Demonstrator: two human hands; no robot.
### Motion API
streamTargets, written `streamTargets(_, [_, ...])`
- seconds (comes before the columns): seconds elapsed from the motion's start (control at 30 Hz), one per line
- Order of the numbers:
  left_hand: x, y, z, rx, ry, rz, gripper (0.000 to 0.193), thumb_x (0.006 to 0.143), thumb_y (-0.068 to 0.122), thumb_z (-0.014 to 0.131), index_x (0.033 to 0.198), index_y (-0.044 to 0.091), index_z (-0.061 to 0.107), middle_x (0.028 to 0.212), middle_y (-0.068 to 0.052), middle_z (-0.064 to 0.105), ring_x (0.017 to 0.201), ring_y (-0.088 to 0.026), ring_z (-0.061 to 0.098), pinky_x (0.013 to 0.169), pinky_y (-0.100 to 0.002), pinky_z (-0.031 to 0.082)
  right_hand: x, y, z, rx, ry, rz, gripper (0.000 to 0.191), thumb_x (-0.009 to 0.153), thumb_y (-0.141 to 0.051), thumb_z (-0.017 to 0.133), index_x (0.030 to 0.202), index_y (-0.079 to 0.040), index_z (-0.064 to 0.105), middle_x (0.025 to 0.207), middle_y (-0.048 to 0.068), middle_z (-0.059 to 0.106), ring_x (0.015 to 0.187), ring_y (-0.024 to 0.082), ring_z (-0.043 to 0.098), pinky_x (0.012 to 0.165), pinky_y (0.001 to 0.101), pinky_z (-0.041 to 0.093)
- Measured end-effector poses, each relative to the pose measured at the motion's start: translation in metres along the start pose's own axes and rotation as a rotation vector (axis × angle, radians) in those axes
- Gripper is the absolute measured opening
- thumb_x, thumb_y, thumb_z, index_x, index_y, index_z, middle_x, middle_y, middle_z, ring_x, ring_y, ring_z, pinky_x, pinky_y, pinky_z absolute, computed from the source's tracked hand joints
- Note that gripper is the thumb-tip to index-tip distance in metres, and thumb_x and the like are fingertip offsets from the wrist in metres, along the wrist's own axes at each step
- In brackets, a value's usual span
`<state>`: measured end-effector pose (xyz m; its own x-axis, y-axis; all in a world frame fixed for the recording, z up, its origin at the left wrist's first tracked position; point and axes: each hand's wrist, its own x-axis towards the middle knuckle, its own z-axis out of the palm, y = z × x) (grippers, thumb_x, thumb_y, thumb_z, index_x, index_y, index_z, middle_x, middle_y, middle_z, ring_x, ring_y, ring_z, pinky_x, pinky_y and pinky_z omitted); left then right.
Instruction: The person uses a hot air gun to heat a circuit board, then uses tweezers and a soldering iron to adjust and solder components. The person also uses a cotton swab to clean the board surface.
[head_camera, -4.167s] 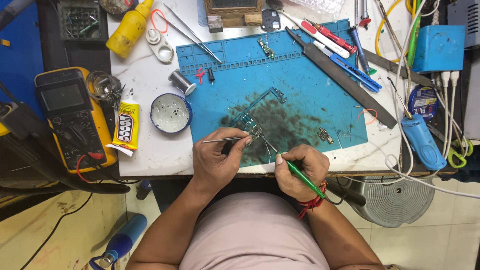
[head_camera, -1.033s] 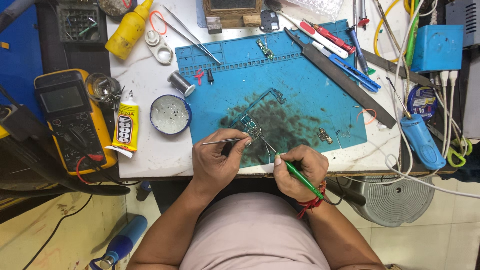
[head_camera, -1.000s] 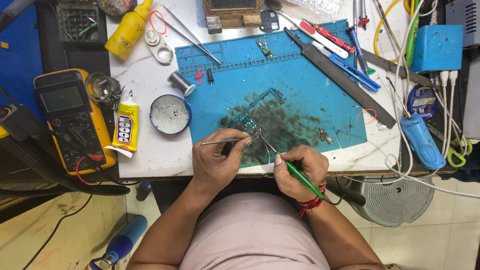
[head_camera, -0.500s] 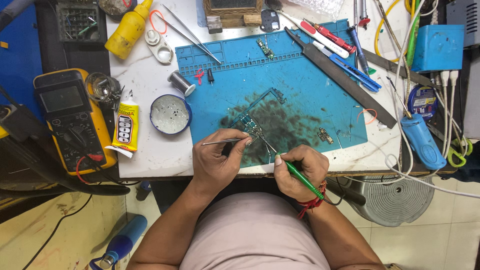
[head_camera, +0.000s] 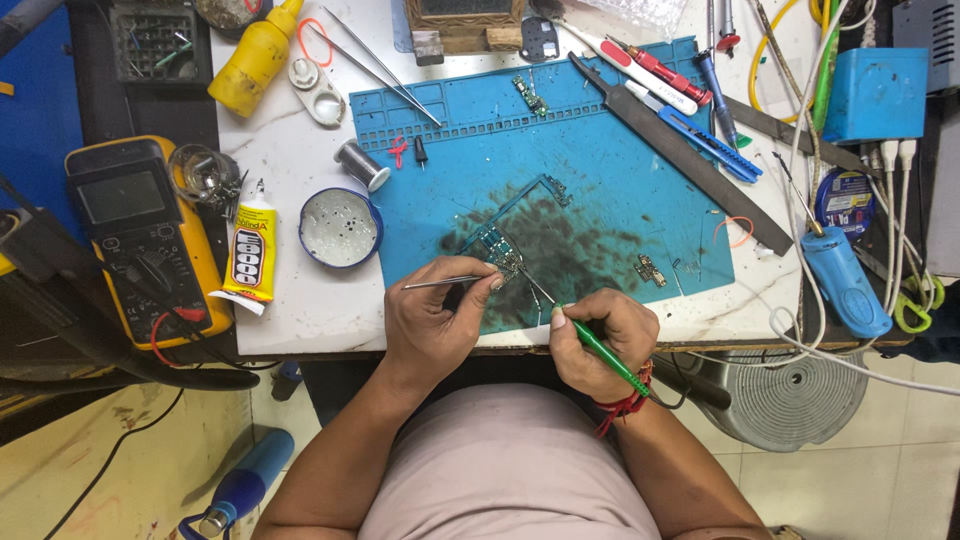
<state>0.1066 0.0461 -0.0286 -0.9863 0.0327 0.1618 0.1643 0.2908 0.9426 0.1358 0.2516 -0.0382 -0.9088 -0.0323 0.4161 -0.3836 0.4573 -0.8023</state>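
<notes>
My left hand (head_camera: 437, 318) pinches steel tweezers (head_camera: 445, 282) whose tips rest on a small circuit board (head_camera: 497, 246) lying on the blue work mat (head_camera: 600, 190). My right hand (head_camera: 605, 335) grips a green-handled soldering iron (head_camera: 598, 350) like a pen. Its thin metal tip (head_camera: 530, 280) points up-left and touches the same small board. Both hands rest at the near edge of the white bench (head_camera: 300, 310). A dark scorched stain spreads over the mat around the board.
A yellow multimeter (head_camera: 140, 235), a glue tube (head_camera: 248, 250), a round tin (head_camera: 341, 227), a solder spool (head_camera: 360, 163) and a yellow bottle (head_camera: 255, 60) lie to the left. A long file (head_camera: 690, 160), screwdrivers, a blue box (head_camera: 875, 95) and cables crowd the right.
</notes>
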Motion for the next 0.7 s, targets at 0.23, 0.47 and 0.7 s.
streamTargets(0.23, [-0.0001, -0.0017, 0.0009, -0.004, -0.005, 0.004, 0.008, 0.093, 0.008, 0.078, 0.098, 0.007, 0.073, 0.087, -0.004, 0.077, 0.071, -0.01, 0.072, 0.058, -0.024, 0.053, -0.0007, 0.0005, -0.0008, -0.009, -0.008, 0.005, 0.014, 0.085, -0.001, 0.073, 0.084, -0.002, 0.059, 0.069, 0.006, 0.062, 0.054, 0.01, 0.058, 0.051, 0.0245, 0.044])
streamTargets(0.47, [-0.0005, -0.0038, 0.0015, -0.004, 0.008, 0.043, 0.009, 0.094, 0.009, 0.078, 0.1, 0.007, 0.072, 0.088, -0.004, 0.076, 0.073, -0.008, 0.072, 0.058, -0.022, 0.052, -0.0009, 0.0003, -0.0001, -0.003, 0.0, 0.028, 0.013, 0.085, -0.001, 0.073, 0.084, -0.002, 0.06, 0.068, 0.005, 0.063, 0.054, 0.01, 0.058, 0.051, 0.0242, 0.043])
streamTargets(0.7, [-0.0015, -0.0033, 0.0016, -0.008, 0.001, -0.003, 0.009, 0.092, 0.008, 0.079, 0.099, 0.007, 0.073, 0.085, -0.004, 0.076, 0.066, -0.007, 0.068, 0.054, -0.022, 0.049, -0.0006, 0.0002, -0.0001, -0.01, -0.001, 0.028, 0.014, 0.085, 0.0, 0.073, 0.084, -0.003, 0.06, 0.068, 0.005, 0.063, 0.054, 0.01, 0.059, 0.051, 0.0244, 0.044])
